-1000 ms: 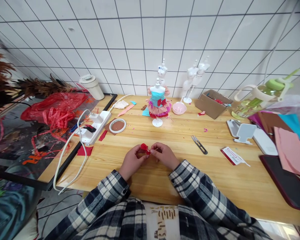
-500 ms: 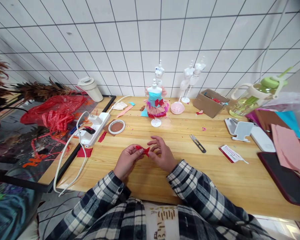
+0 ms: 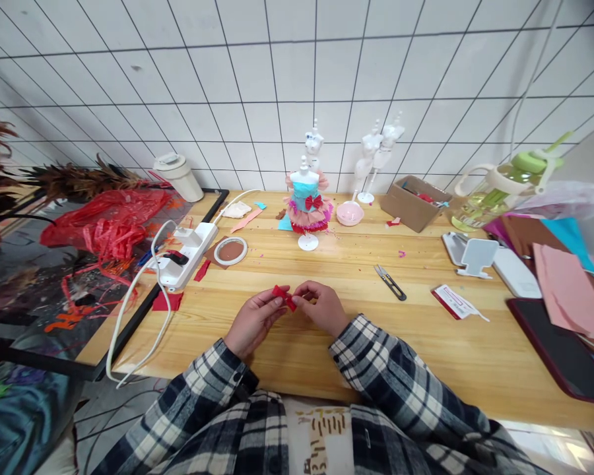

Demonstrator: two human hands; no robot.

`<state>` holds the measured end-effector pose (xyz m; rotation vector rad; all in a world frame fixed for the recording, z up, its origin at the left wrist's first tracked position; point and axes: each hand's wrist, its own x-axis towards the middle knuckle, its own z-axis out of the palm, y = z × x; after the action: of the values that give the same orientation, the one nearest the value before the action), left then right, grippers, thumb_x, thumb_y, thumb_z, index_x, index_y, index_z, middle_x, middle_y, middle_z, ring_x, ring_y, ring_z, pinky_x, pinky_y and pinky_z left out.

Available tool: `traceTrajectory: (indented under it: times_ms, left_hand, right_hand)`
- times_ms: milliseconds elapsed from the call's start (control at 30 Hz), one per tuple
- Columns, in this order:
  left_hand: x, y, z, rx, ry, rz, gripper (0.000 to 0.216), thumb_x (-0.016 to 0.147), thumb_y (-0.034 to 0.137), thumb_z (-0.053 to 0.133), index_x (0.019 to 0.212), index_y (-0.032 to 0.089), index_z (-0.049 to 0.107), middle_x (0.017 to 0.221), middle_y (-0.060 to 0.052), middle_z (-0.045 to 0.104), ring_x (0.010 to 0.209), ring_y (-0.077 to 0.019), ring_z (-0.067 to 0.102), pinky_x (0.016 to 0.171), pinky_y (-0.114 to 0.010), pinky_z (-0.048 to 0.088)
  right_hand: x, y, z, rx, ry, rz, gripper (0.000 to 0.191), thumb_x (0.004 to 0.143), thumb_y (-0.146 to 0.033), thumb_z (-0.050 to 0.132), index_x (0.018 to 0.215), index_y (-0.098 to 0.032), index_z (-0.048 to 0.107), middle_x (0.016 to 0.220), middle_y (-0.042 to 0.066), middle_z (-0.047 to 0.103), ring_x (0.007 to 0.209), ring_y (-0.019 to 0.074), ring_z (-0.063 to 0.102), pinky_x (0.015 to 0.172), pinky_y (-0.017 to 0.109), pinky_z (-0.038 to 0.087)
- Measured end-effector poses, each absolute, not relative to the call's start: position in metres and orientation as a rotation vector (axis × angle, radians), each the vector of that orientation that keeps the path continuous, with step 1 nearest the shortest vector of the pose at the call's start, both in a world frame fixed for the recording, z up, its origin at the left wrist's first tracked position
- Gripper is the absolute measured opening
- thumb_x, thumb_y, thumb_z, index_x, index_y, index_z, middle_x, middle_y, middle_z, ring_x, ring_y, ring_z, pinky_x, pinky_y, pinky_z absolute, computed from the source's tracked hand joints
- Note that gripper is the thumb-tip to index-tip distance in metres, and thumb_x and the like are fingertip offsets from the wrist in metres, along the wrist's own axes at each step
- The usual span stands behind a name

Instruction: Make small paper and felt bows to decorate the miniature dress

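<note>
Over the near middle of the wooden table, a small red bow (image 3: 284, 297) is held between both hands. My left hand (image 3: 258, 318) pinches its left side between thumb and fingers. On the bow's right end, my right hand (image 3: 323, 307) closes its thumb and fingertips. Straight ahead stands a small dress form (image 3: 305, 191) in a blue bodice and ruffled pink and red skirt, with another red bow (image 3: 313, 202) at the waist. To the right of my hands lies a pair of thread snips (image 3: 391, 283).
At left are a white power strip (image 3: 187, 257) with a looping cable, a roll of tape (image 3: 230, 251) and red scraps (image 3: 167, 301). Farther back stand a pink bowl (image 3: 350, 213), bare white dress forms (image 3: 369, 156) and a cardboard box (image 3: 418, 204). A bottle (image 3: 499, 191) stands at right.
My right hand's raised fingers have come down and closed at the bow's right end. The bow has tilted, its left end now higher. My left hand keeps its pinch.
</note>
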<state>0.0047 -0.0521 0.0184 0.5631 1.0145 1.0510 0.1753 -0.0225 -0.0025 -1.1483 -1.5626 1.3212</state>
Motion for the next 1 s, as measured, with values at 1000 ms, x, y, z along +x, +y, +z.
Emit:
traceTrajectory:
  times_ms: [1000]
  left_hand:
    - [0.004,-0.050,0.018,0.738,1.048,0.938,0.036,0.063,0.023,0.083,0.087,0.016,0.057,0.073,0.000,0.070,0.067,-0.0112,0.064,0.067,-0.022,0.048]
  right_hand:
    - [0.174,-0.019,-0.008,-1.010,-1.283,1.651,0.017,0.073,-0.028,0.060,0.087,-0.020,0.062,0.081,0.002,0.064,0.070,0.0138,0.057,0.059,0.025,0.047]
